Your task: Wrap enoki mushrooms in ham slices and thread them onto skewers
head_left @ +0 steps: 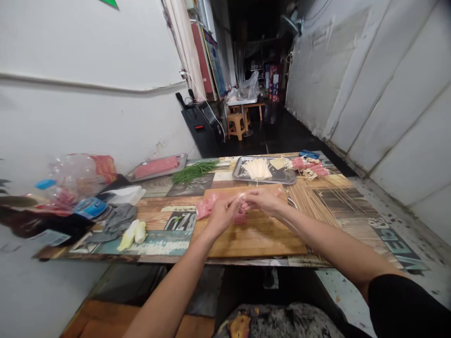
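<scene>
Both hands meet over a wooden cutting board (253, 237). My left hand (221, 213) and my right hand (264, 201) are closed, pinching a pink meat slice rolled round pale enoki mushrooms (241, 212). More pink meat slices (206, 206) lie on the board just left of my left hand. A metal tray (278, 176) beyond the board holds a bunch of white enoki mushrooms (257, 169). Finished meat rolls on skewers (310, 166) lie to its right.
Loose bamboo skewers (317, 197) spread right of the board. Green chives (193, 172) and a second tray with a meat block (157, 166) sit at the back left. Plastic bags (75, 180), a grey cloth (118, 220) and pale yellow pieces (134, 233) crowd the left end.
</scene>
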Demonstrator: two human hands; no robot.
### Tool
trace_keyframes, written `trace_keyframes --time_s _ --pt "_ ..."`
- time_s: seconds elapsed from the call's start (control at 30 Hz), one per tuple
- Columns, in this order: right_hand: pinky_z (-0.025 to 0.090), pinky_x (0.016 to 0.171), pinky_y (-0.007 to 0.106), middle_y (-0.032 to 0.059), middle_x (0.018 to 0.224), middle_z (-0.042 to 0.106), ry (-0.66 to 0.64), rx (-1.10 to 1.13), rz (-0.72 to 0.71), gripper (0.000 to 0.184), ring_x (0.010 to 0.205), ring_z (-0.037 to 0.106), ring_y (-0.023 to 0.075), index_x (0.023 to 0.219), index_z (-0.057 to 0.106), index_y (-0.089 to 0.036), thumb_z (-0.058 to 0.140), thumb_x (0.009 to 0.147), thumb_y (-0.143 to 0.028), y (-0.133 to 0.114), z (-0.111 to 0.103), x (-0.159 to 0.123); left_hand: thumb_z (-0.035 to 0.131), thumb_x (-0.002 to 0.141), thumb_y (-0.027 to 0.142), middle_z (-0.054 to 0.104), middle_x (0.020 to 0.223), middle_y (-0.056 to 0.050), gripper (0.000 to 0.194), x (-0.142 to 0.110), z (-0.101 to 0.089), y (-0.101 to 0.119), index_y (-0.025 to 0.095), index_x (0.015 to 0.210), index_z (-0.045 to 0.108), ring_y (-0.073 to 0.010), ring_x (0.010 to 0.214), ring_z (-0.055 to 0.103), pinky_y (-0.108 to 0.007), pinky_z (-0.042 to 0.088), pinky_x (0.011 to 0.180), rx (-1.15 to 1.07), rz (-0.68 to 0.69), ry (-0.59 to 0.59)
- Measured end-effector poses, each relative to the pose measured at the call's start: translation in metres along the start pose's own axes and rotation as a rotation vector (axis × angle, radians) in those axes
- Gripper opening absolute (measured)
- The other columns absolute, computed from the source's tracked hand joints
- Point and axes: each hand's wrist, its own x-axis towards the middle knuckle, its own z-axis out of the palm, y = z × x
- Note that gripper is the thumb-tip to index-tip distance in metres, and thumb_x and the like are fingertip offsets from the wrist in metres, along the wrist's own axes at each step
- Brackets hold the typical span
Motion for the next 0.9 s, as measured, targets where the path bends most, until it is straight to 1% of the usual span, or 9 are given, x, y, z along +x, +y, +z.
trace_keyframes --time_s 0.1,0.23,0.33,0.4,0.53,0.6,0.67,0.77,0.9 --pt "0.057 0.061 0.019 0.0065 0.069 0.07 -0.045 0.096 0.055 0.014 0.061 0.066 0.0103 0.075 0.068 -0.009 0.074 0.075 -0.021 0.022 0.0 0.0 0.054 0.085 0.041 0.075 0.087 -0.005 0.035 -0.009 0.002 -0.012 0.016 0.098 0.074 -0.0207 0.079 0.069 -0.031 0.054 0.076 0.026 -0.035 -0.046" --pt "0.056 0.058 0.021 0.006 0.066 0.069 -0.05 0.055 0.052 0.019 0.058 0.065 0.0108 0.07 0.064 -0.01 0.077 0.071 -0.024 0.037 -0.003 0.002 0.062 0.079 0.04 0.075 0.093 -0.005 0.028 -0.014 -0.004 -0.024 0.018 0.09 0.076 -0.0223 0.088 0.069 -0.034 0.053 0.085 -0.026 -0.04 -0.104" --pt "0.053 0.058 0.022 0.0037 0.064 0.068 -0.059 -0.111 -0.026 0.021 0.056 0.063 0.0104 0.069 0.062 -0.011 0.075 0.072 -0.027 0.045 -0.005 0.006 0.067 0.076 0.035 0.075 0.091 -0.006 0.024 -0.018 -0.009 -0.035 0.017 0.089 0.076 -0.0222 0.085 0.07 -0.032 0.055 0.081 -0.042 -0.09 -0.101" --pt "0.049 0.056 0.021 0.0018 0.061 0.066 -0.055 -0.33 -0.105 0.02 0.055 0.06 0.0102 0.07 0.062 -0.012 0.069 0.077 -0.029 0.05 -0.006 0.007 0.066 0.078 0.032 0.075 0.092 -0.005 0.021 -0.021 -0.009 -0.043 0.018 0.09 0.076 -0.0212 0.084 0.071 -0.032 0.056 0.079 -0.013 -0.082 -0.099" --pt "0.045 0.063 0.023 0.0016 0.066 0.065 -0.003 -0.831 -0.467 0.016 0.063 0.057 0.0115 0.068 0.063 -0.013 0.06 0.082 -0.02 0.057 -0.012 0.002 0.061 0.083 0.023 0.075 0.093 -0.004 0.017 -0.026 -0.004 -0.058 0.021 0.091 0.075 -0.0183 0.083 0.07 -0.033 0.056 0.08 0.112 0.063 -0.073" --pt "0.044 0.068 0.025 0.0032 0.072 0.066 -0.01 -0.996 -0.635 0.017 0.069 0.058 0.0133 0.071 0.065 -0.014 0.056 0.085 -0.017 0.061 -0.015 -0.001 0.061 0.084 0.021 0.075 0.091 -0.004 0.016 -0.027 -0.001 -0.063 0.023 0.091 0.075 -0.0173 0.08 0.07 -0.033 0.055 0.078 0.204 0.176 -0.06" --pt "0.045 0.072 0.027 0.005 0.076 0.066 -0.037 -1.104 -0.743 0.021 0.075 0.059 0.0152 0.074 0.065 -0.015 0.05 0.089 -0.015 0.064 -0.016 -0.002 0.06 0.086 0.021 0.075 0.089 -0.004 0.016 -0.027 0.0 -0.067 0.024 0.092 0.075 -0.017 0.079 0.069 -0.033 0.054 0.077 0.298 0.293 -0.051" --pt "0.045 0.08 0.03 0.0075 0.088 0.067 -0.085 -1.218 -0.819 0.025 0.087 0.059 0.0173 0.083 0.066 -0.016 0.043 0.092 -0.016 0.067 -0.016 -0.001 0.055 0.09 0.021 0.074 0.091 -0.006 0.019 -0.026 -0.002 -0.067 0.023 0.094 0.073 -0.0177 0.081 0.066 -0.034 0.052 0.077 0.4 0.434 -0.056" --pt "0.046 0.084 0.033 0.0084 0.092 0.066 -0.131 -1.376 -0.783 0.026 0.09 0.058 0.0179 0.087 0.065 -0.017 0.04 0.094 -0.018 0.065 -0.016 -0.001 0.046 0.095 0.02 0.071 0.099 -0.009 0.025 -0.028 -0.008 -0.059 0.019 0.102 0.07 -0.0178 0.086 0.063 -0.033 0.052 0.075 0.504 0.529 -0.161"
